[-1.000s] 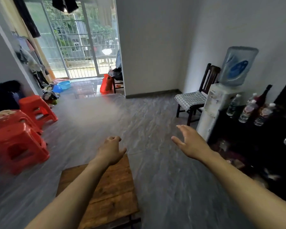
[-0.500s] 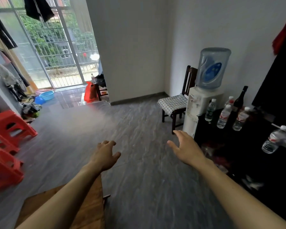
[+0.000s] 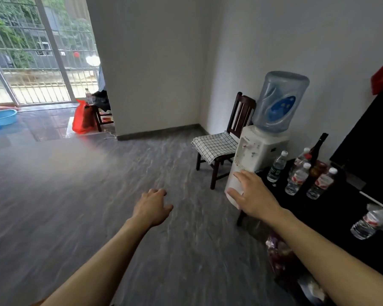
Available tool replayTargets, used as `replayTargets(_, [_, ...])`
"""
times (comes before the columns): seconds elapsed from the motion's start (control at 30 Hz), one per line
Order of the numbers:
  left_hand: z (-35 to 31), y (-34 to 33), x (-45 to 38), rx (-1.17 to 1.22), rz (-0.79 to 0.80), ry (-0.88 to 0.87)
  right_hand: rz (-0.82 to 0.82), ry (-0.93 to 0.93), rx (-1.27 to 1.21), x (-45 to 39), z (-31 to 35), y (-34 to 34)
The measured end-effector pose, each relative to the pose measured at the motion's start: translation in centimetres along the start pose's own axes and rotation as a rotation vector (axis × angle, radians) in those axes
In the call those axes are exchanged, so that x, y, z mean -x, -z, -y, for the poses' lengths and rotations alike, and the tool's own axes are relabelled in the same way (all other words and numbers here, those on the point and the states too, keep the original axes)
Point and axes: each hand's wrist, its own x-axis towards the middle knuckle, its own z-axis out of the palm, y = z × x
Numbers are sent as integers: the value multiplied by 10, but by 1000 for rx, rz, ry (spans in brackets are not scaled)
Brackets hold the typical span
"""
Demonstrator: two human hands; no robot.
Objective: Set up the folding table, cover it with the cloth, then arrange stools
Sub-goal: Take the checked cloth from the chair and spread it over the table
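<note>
1. Plainly, both hands are empty: the left hand point(image 3: 153, 207) hangs over bare floor with its fingers loosely curled, and the right hand point(image 3: 253, 195) is spread open, palm down, reaching forward toward the right side of the room. The two are well apart and touch nothing.
2. The right hand shows in front of the white water dispenser point(image 3: 258, 155); whether it touches the casing I cannot tell.
3. Just beyond stands a dark wooden chair point(image 3: 228, 149) with a black-and-white checked cloth point(image 3: 215, 145) folded on its seat, which I judge to be the cover the task calls for. The folding table and the stools are out of view.
4. To the right, water bottles point(image 3: 296, 180) and a dark glass bottle point(image 3: 318, 144) crowd a black cabinet point(image 3: 332, 219) beside the dispenser.
5. Farther off, a red bag point(image 3: 82, 118) and a blue basin point(image 3: 3, 116) sit near the balcony door.
6. What could go wrong, as I judge it:
   - The reach passes close to the dispenser, so a careless sweep of the right arm could knock it or topple the bottles.
   - Snatching the cloth by one corner could drag it across the floor.
   - Pulling it hard could tip the light chair.
</note>
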Motion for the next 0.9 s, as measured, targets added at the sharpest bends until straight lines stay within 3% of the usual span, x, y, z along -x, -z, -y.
replayTargets(0.6, [27, 56, -326, -164, 73, 1, 94, 43, -60, -347, -30, -68])
replayTargets(0.9, [66, 84, -496, -114, 70, -10, 138, -17, -47, -530, -31, -89])
